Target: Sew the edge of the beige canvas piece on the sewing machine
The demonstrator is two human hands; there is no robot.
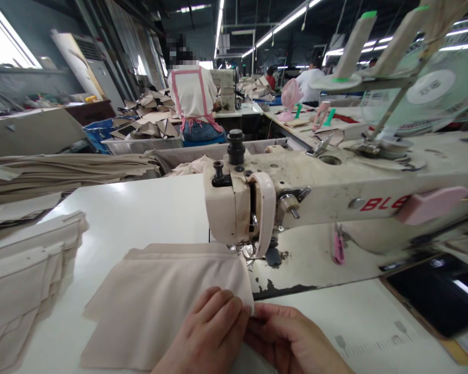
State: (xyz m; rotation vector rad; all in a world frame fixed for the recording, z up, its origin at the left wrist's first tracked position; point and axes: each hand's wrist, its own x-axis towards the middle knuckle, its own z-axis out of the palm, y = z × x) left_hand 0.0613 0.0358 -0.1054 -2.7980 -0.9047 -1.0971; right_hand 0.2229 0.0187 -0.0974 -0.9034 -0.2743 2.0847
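A beige fabric panel (pixel 159 296) lies on the white table, its far right corner under the needle area of a sewing machine (pixel 234 202). My left hand (pixel 214 327) presses on the panel near its right edge, fingers curled together on the cloth. Close beside it, my right hand (pixel 284 332) pinches the panel's right edge between thumb and fingers. Some of the right fingertips are hidden beneath the cloth and behind the left hand. The two hands almost touch.
Stacked beige panels (pixel 27 280) lie at the left. A phone (pixel 440 291) rests on the right, and pink thread snips (pixel 338 246) lie on the machine bed. Thread cones (pixel 354 47) stand above the machine. A person in a pink apron (pixel 193 93) sits ahead, facing away.
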